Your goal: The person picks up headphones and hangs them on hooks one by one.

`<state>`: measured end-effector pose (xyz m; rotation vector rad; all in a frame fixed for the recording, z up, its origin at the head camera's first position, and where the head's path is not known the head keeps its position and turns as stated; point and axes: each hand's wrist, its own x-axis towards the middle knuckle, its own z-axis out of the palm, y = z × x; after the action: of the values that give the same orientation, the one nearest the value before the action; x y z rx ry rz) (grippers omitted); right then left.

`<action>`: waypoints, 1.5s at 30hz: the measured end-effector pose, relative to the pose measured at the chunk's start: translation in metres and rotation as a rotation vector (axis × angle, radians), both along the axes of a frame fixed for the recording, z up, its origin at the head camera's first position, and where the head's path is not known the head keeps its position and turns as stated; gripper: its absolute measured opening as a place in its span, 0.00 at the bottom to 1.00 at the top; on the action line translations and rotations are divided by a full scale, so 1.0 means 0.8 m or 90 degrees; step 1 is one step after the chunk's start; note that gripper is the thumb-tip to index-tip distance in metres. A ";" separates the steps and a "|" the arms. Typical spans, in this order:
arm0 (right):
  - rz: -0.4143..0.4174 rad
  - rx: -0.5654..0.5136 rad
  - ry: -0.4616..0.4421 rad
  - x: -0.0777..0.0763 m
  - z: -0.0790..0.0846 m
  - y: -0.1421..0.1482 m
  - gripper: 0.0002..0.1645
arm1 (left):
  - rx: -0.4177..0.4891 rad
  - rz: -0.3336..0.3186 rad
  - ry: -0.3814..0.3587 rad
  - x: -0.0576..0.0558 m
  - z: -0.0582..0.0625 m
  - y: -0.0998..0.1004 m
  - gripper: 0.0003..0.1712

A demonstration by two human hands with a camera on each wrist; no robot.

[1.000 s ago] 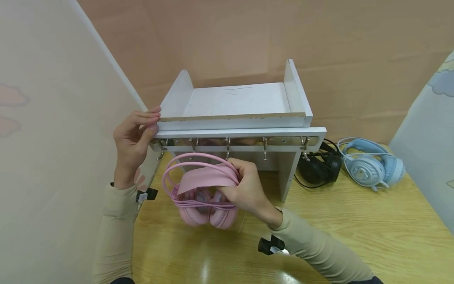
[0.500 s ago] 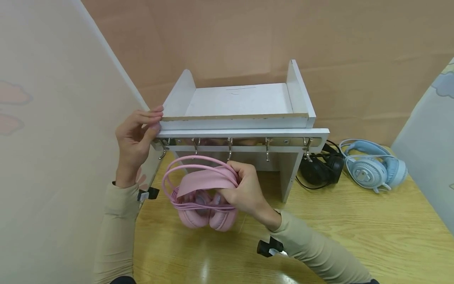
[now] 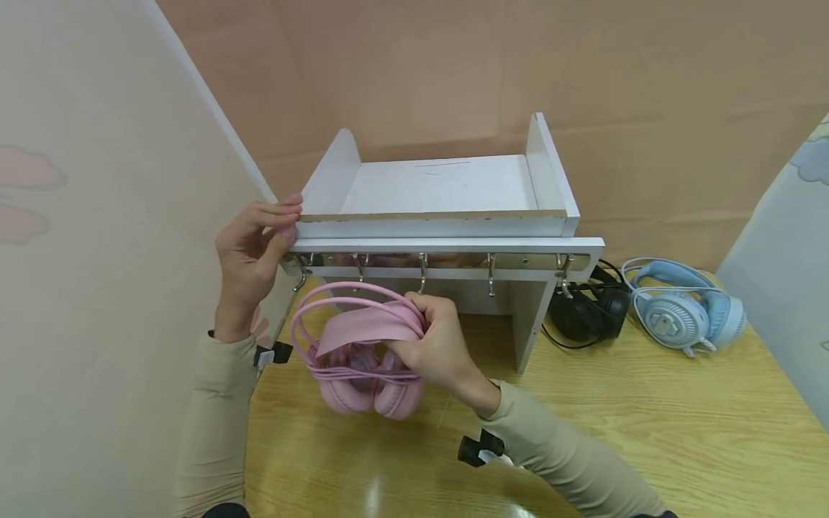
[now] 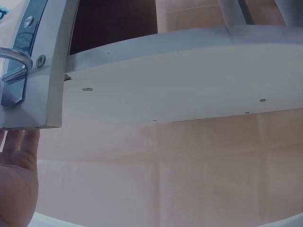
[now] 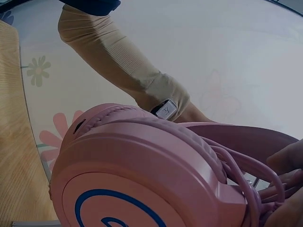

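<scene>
In the head view my right hand (image 3: 437, 345) grips pink over-ear headphones (image 3: 369, 325) by the headband together with loops of their pink cable. The headphones are held in the air, ear cups down, in front of and below a row of metal hooks (image 3: 423, 272). The right wrist view shows one ear cup (image 5: 137, 179) close up, with a blue curved mark. My left hand (image 3: 252, 252) holds the left end of the white shelf (image 3: 430, 229), its fingers at the side panel and its thumb by the hook rail (image 3: 453, 246). A hook (image 4: 16, 64) shows near that end in the left wrist view.
Black headphones (image 3: 589, 313) and light blue headphones (image 3: 683, 309) lie on the wooden table (image 3: 648, 417), right of the shelf. A pale wall (image 3: 129, 288) stands close on the left. Brown covering (image 3: 453, 65) hangs behind the shelf.
The right hand and the pink headphones have shifted a little to the left relative to the rail. My left hand keeps its place on the shelf, while the head view drifts slightly.
</scene>
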<state>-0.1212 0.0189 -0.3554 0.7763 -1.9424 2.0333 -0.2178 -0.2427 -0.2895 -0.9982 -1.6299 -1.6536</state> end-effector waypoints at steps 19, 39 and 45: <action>-0.019 0.001 0.006 -0.005 -0.008 -0.025 0.13 | -0.001 0.002 0.005 -0.003 -0.001 0.002 0.06; -0.038 0.027 0.016 -0.012 -0.011 -0.049 0.12 | -0.006 -0.011 -0.002 0.000 -0.001 -0.004 0.05; -0.046 0.040 0.023 -0.016 -0.012 -0.053 0.13 | -0.013 -0.020 0.000 -0.002 -0.002 -0.003 0.05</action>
<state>-0.1337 -0.0237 -0.3650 0.7402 -1.9934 1.9128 -0.2194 -0.2451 -0.2911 -1.0379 -1.6422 -1.6606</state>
